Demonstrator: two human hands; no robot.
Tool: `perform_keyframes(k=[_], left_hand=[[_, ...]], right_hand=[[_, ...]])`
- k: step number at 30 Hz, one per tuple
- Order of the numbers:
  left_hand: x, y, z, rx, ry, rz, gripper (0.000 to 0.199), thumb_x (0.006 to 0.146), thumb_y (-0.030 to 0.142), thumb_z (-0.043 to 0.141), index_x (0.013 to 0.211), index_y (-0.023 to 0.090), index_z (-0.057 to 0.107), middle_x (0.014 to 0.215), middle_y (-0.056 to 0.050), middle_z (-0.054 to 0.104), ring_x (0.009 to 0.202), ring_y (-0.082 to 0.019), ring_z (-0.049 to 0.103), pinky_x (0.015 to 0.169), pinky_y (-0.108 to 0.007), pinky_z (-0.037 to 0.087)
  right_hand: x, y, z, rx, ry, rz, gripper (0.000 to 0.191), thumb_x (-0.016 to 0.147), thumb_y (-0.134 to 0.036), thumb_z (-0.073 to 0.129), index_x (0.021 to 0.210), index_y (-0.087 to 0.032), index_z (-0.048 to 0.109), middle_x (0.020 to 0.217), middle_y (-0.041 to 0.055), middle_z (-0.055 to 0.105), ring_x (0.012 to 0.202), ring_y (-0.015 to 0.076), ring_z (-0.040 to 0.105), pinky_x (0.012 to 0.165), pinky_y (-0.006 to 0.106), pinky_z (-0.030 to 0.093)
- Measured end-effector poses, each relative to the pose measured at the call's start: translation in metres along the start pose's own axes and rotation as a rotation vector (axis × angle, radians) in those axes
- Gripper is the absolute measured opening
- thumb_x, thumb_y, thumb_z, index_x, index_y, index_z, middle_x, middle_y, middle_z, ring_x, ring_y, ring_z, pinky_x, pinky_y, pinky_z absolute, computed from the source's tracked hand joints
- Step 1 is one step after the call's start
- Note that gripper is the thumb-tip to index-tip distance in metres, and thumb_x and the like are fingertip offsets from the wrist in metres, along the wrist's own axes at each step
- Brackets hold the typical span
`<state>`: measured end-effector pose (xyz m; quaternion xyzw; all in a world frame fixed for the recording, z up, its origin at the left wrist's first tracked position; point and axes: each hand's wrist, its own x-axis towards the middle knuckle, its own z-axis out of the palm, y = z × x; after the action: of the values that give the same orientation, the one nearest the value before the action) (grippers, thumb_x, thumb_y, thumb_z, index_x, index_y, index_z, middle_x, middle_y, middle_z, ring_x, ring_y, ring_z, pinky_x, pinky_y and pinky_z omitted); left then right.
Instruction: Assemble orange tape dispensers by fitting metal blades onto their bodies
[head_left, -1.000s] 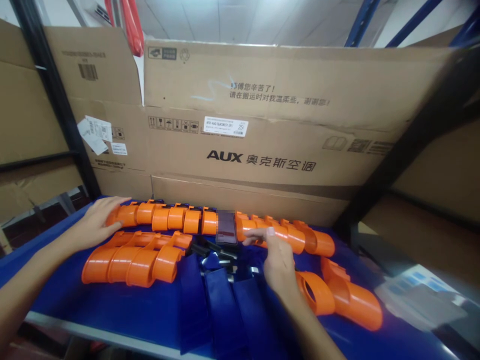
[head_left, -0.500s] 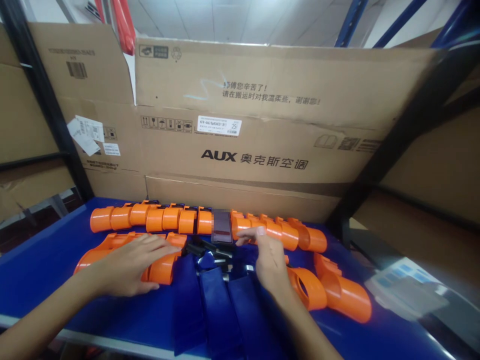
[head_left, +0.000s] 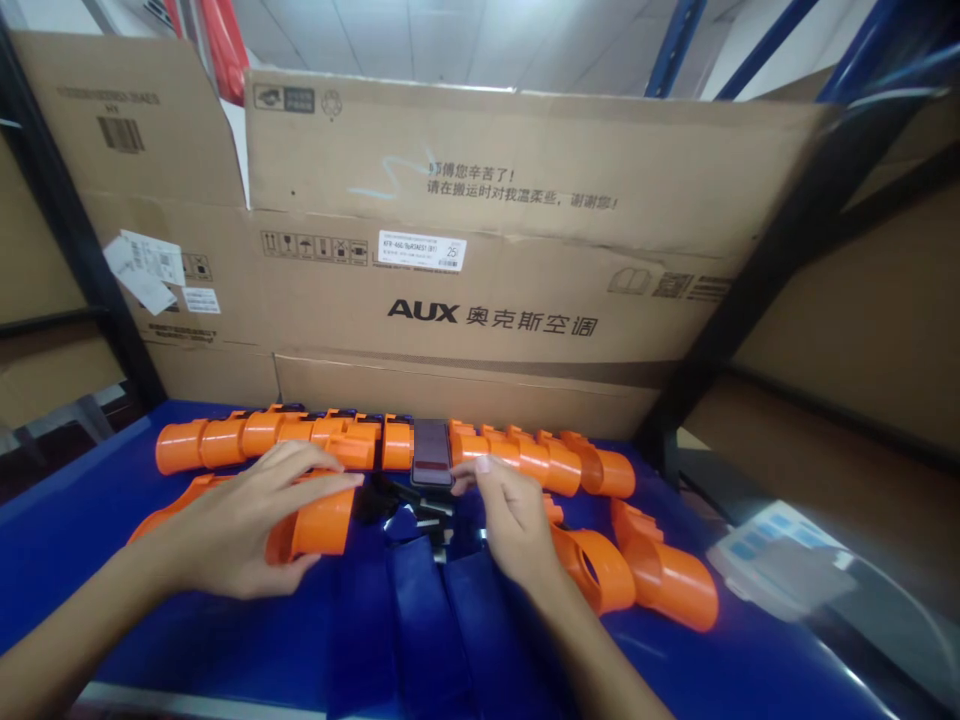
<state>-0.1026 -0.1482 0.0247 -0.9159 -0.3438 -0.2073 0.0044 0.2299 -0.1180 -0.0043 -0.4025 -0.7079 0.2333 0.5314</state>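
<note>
My left hand (head_left: 251,520) has its thumb and fingers closed round an orange plastic cuff (head_left: 324,520) with a raised tab, at the left of the middle. My right hand (head_left: 514,515) hovers over the blue straps, half curled, its thumb and index finger pointing left beside a phone (head_left: 433,455). I see nothing held in it; its lower fingers are hidden. Between the hands lie several flat blue straps (head_left: 424,610) with black and metal ends (head_left: 427,515). More orange cuffs (head_left: 259,435) stand in a row along the back.
A large cardboard sheet (head_left: 480,280) forms the back wall. Right of my right hand lie loose orange cuffs (head_left: 675,585). A clear plastic bag or case (head_left: 780,560) sits at the far right. Black posts (head_left: 739,290) flank the blue work surface (head_left: 187,640).
My left hand has lifted the orange cuff up and slightly right, away from the others beside it. My right hand stays near the phone. The whole view has shifted slightly.
</note>
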Motion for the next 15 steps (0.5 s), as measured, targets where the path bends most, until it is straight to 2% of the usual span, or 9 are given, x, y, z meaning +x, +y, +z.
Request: perform_keyframes(k=[2, 4, 7, 10, 13, 15], left_hand=[[0.007, 0.012, 0.003, -0.015, 0.023, 0.044, 0.082, 0.078, 0.027, 0.074, 0.153, 0.039, 0.043, 0.141, -0.010, 0.057, 0.127, -0.036, 0.054, 0.110, -0.056, 0.044], [0.016, 0.027, 0.009, -0.050, 0.041, 0.110, 0.083, 0.078, 0.026, 0.074, 0.154, 0.038, 0.043, 0.139, -0.011, 0.058, 0.125, -0.037, 0.054, 0.107, -0.057, 0.046], [0.034, 0.047, 0.022, -0.100, 0.053, 0.229, 0.083, 0.078, 0.022, 0.072, 0.154, 0.038, 0.043, 0.141, -0.012, 0.057, 0.124, -0.038, 0.055, 0.107, -0.061, 0.044], [0.050, 0.059, 0.035, -0.178, 0.029, 0.296, 0.084, 0.075, 0.020, 0.073, 0.152, 0.040, 0.046, 0.141, -0.011, 0.059, 0.124, -0.039, 0.054, 0.107, -0.063, 0.042], [0.062, 0.061, 0.046, -0.259, 0.013, 0.330, 0.086, 0.075, 0.021, 0.075, 0.152, 0.042, 0.044, 0.141, -0.010, 0.058, 0.131, -0.040, 0.050, 0.112, -0.067, 0.037], [0.067, 0.060, 0.053, -0.362, 0.040, 0.281, 0.092, 0.074, 0.030, 0.081, 0.155, 0.043, 0.039, 0.153, -0.011, 0.047, 0.142, -0.043, 0.038, 0.116, -0.069, 0.031]], right_hand=[[0.001, 0.001, 0.002, -0.006, -0.016, 0.015, 0.042, 0.105, -0.049, 0.044, 0.094, -0.022, 0.074, 0.083, 0.0055, 0.074, 0.085, 0.0242, 0.070, 0.084, 0.038, 0.052], [0.003, 0.003, 0.005, 0.004, -0.028, 0.055, 0.035, 0.103, -0.048, 0.050, 0.109, -0.023, 0.073, 0.089, 0.0047, 0.075, 0.089, 0.0239, 0.070, 0.087, 0.038, 0.052], [0.004, 0.006, 0.010, 0.069, -0.029, 0.125, 0.040, 0.100, -0.048, 0.055, 0.129, -0.023, 0.066, 0.096, 0.0045, 0.075, 0.091, 0.0232, 0.070, 0.086, 0.037, 0.054], [0.006, 0.009, 0.012, 0.170, -0.024, 0.204, 0.040, 0.098, -0.052, 0.054, 0.118, -0.022, 0.072, 0.087, 0.0037, 0.074, 0.078, 0.0218, 0.070, 0.070, 0.032, 0.055], [0.009, 0.012, 0.010, 0.257, 0.009, 0.277, 0.039, 0.094, -0.056, 0.058, 0.100, -0.021, 0.074, 0.071, 0.0012, 0.070, 0.060, 0.0188, 0.065, 0.053, 0.028, 0.050], [0.010, 0.014, 0.007, 0.278, 0.077, 0.300, 0.039, 0.091, -0.056, 0.061, 0.096, -0.020, 0.074, 0.067, 0.0007, 0.069, 0.056, 0.0180, 0.062, 0.050, 0.027, 0.048]])
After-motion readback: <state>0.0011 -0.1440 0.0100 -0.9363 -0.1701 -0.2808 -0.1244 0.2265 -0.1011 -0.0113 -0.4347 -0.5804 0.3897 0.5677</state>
